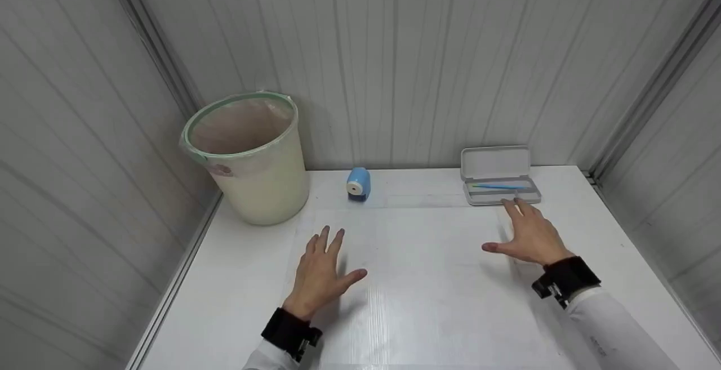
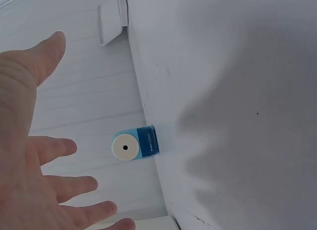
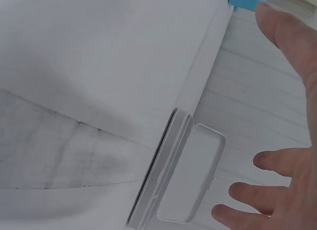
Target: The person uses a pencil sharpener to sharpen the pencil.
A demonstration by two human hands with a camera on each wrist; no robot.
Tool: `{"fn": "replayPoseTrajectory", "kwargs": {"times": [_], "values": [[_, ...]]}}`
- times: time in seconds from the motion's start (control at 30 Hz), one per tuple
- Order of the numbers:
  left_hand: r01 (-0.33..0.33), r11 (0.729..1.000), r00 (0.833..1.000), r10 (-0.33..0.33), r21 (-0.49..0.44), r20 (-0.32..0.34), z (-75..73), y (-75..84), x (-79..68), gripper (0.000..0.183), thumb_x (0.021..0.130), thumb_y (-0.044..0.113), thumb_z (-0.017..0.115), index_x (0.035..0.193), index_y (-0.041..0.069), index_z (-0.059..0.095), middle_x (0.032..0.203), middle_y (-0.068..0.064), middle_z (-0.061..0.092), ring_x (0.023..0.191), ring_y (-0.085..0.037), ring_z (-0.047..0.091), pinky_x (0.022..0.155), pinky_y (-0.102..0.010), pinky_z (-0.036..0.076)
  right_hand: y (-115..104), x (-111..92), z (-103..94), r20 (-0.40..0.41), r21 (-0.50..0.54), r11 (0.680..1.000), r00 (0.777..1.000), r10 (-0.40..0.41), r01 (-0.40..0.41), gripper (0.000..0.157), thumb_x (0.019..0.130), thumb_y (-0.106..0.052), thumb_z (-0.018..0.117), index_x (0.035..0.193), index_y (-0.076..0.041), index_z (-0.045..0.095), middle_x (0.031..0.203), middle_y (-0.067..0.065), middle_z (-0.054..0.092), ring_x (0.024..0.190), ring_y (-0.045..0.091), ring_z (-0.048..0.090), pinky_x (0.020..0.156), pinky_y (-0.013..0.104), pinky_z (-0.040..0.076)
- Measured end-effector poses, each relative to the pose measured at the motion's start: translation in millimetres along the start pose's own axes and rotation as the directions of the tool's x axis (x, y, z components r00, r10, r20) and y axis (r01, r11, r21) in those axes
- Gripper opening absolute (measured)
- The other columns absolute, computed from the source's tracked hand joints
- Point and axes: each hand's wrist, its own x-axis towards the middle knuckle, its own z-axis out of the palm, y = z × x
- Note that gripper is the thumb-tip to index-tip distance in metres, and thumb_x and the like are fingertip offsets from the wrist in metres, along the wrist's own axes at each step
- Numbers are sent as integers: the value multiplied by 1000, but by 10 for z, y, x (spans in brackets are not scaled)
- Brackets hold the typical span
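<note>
Left hand (image 1: 319,277) splayed, right hand (image 1: 530,236) near case (image 1: 497,165)

past your left hand (image 1: 319,280): blue sharpener (image 1: 358,176), green-rimmed cream bin (image 1: 267,184) | past your right hand (image 1: 530,236): grey case (image 1: 495,163), blue pencil (image 1: 501,186)

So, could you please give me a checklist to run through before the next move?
1. Rectangular grey hinged case, lid open: ok.
2. Slim blue pencil lying inside the case: ok.
3. Pencil's point sharp: cannot tell, too small.
4. Blue sharpener with round cream face, hole unobstructed: ok.
5. Bare left hand, holding nothing: ok.
6. Bare right hand, holding nothing: ok.
</note>
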Motion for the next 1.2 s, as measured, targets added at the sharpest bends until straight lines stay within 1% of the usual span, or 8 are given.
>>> {"fn": "replayPoseTrajectory", "kwargs": {"times": [0.2, 0.37, 0.5, 0.63, 0.77, 0.87, 1.0, 1.2], "values": [[7, 1000, 999, -8, 28, 39, 7, -35, -32, 97, 93, 61, 84, 164, 3, 52, 165, -33, 53, 149, -56, 54, 111, -72, 55, 137, 280, 31, 37, 7, 1000, 999, 13, -13, 128, 85, -70, 87, 170, 10, 34, 171, 46, 34, 149, 71, 46, 109, 81, 51], [20, 999, 997, -22, 36, 71, 10, -36, -54, 98, 94, 61, 83, 164, 1, 52, 165, -33, 54, 149, -54, 55, 111, -69, 56, 160, 497, 56, 104, 39, 998, 994, 46, -50, 130, 86, -72, 86, 171, 10, 31, 171, 47, 33, 153, 70, 39, 117, 82, 44], [19, 999, 994, -23, 31, 110, 8, -10, -71, 93, 95, 60, 83, 161, 1, 56, 163, -33, 56, 148, -55, 56, 113, -68, 56, 215, 615, 61, 155, 41, 996, 985, 73, -80, 128, 89, -70, 86, 171, 10, 29, 171, 47, 32, 156, 70, 36, 120, 82, 41], [20, 999, 990, -25, 37, 141, 16, 17, -87, 89, 96, 60, 82, 159, 1, 59, 160, -32, 60, 144, -55, 61, 112, -67, 57, 316, 717, 60, 181, 20, 997, 981, 72, -77, 123, 90, -64, 87, 169, 13, 31, 169, 49, 34, 153, 70, 40, 119, 81, 43], [11, 999, 987, -18, 45, 160, 35, 40, -101, 89, 97, 59, 82, 159, 0, 58, 156, -31, 64, 137, -53, 66, 107, -64, 61, 398, 855, 101, 189, 3, 998, 980, 56, -58, 118, 92, -60, 86, 167, 15, 34, 166, 49, 36, 149, 70, 44, 119, 79, 45], [-5, 999, 985, -4, 52, 173, 54, 61, -113, 89, 97, 60, 81, 159, 0, 58, 154, -30, 66, 135, -50, 68, 104, -62, 62, 424, 971, 155, 199, -15, 998, 978, 61, -59, 110, 95, -54, 84, 166, 14, 35, 165, 49, 38, 148, 70, 46, 118, 79, 46], [-35, 999, 979, 27, 35, 202, 70, 100, -131, 88, 99, 61, 79, 158, 0, 59, 155, -28, 66, 137, -48, 68, 106, -61, 61, 463, 1087, 230, 206, -34, 997, 976, 72, -66, 96, 98, -43, 79, 165, 14, 39, 164, 49, 39, 146, 71, 47, 117, 79, 47], [-100, 992, 959, 116, -76, 259, 74, 177, -130, 83, 102, 62, 73, 158, 3, 59, 157, -22, 66, 143, -41, 67, 117, -58, 56, 575, 1163, 346, 196, -30, 999, 980, 38, -33, 81, 100, -26, 70, 164, 13, 40, 163, 50, 39, 146, 73, 44, 118, 80, 44]]}}
